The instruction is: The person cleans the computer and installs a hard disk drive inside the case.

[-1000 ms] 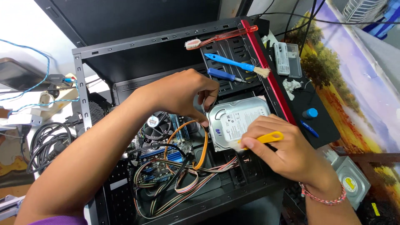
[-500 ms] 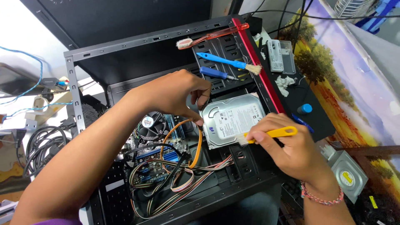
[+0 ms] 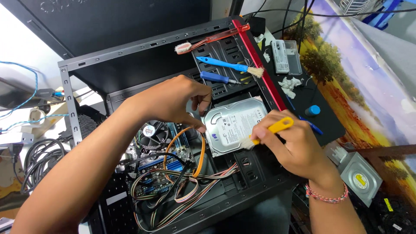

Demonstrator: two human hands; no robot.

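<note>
Only 1 view, from a camera on the person's head, looking steeply down and forward from close range. The open computer case fills the centre and left of the frame, both forearms enter from the bottom edge, and the table runs along the right side.
</note>
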